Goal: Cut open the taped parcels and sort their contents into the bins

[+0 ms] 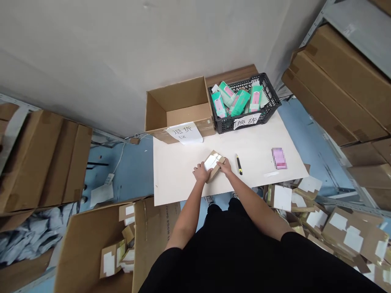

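Observation:
A small brown cardboard parcel (214, 162) with a white label lies on the white table (183, 171) near its front edge. My left hand (201, 172) grips the parcel's left side, fingers curled on it. My right hand (226, 166) holds its right end, fingers closed against the cardboard. A black and yellow utility knife (238, 164) lies just right of my right hand, untouched.
At the table's back stand an open brown box (179, 108) with a paper sign and a black crate (244, 101) of green and pink packages. A pink item (279, 158) lies right. Small parcels are piled on the floor at right (336, 228); an open carton (100, 244) sits at left.

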A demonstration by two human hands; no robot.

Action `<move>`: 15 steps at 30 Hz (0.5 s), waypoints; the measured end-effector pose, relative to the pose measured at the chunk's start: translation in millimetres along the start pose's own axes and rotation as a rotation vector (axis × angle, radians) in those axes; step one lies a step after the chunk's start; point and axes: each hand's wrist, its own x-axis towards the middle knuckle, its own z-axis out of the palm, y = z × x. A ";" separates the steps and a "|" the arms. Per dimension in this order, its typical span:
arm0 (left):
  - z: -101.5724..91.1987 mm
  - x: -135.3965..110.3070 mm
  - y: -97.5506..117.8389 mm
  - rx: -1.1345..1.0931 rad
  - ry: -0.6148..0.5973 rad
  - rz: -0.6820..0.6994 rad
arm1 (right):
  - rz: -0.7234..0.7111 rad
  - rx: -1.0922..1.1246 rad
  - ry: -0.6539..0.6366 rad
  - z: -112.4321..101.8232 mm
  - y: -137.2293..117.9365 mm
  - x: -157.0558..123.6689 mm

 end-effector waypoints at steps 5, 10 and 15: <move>7.8 -14.7 -4.2 -0.071 0.038 -0.115 | -0.046 -0.089 0.034 1.8 -16.0 10.4; -3.5 -14.4 -11.2 -0.021 -0.016 0.026 | -0.084 -0.040 -0.044 -1.9 -17.4 5.6; -18.6 -9.7 -34.4 -0.007 -0.097 0.092 | -0.071 0.035 -0.148 4.9 -26.4 5.3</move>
